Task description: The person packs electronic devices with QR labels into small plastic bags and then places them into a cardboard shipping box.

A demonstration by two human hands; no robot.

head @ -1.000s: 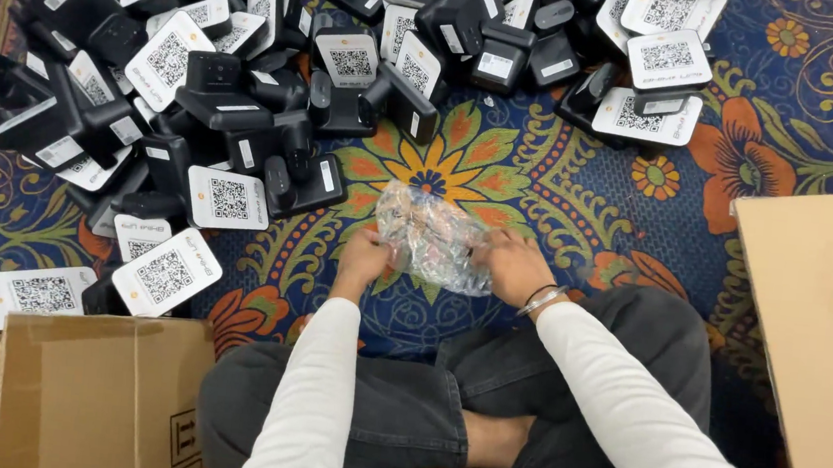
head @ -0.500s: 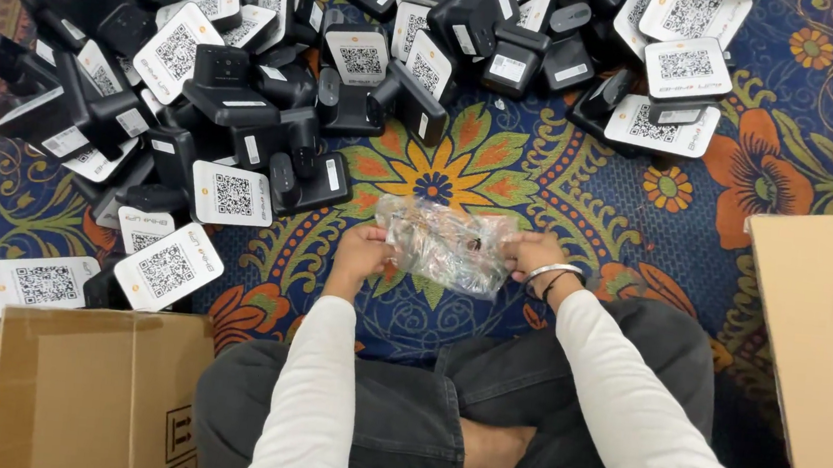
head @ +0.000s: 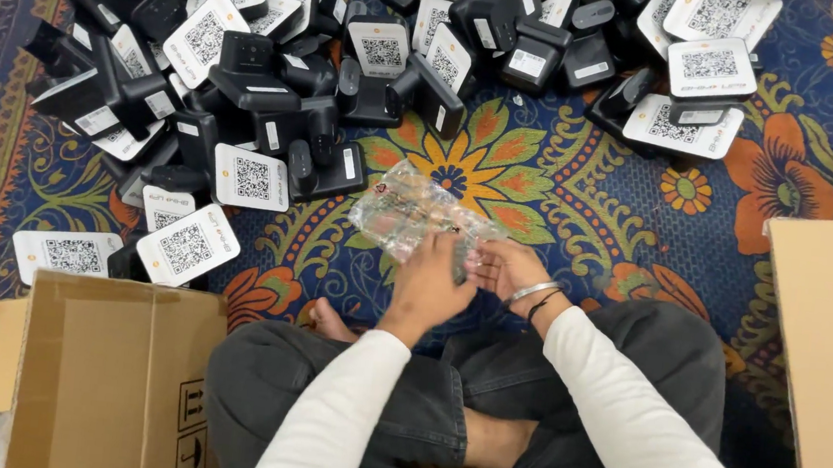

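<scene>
Left hand: fingers are curling closed over the near end of a clear plastic bag, back of the hand facing up, gripping the film.

Right hand: fingers are bending round the bag's right near corner and pinching it; a thin bangle is sitting on the wrist. Both hands are working the same bag together.

Clear plastic bag: crinkled and see-through, lying on the patterned rug just in front of the person's crossed legs, over the orange flower near the rug's middle. Whether anything is inside it cannot be told through the glare.

Pile of black devices: small black stands with white coded cards on their faces, heaping along the rug's far edge from the far left corner across to the far right. A few are lying apart toward the left edge, card side up.

Open cardboard box: standing at the near left corner, flaps spread, clear film showing at its lowest corner.

Second cardboard box: its plain side is showing along the right edge.

Progress, as judged: one bag is being handled while the heap of loose devices is looking large, so most of the work appears to be remaining.
</scene>
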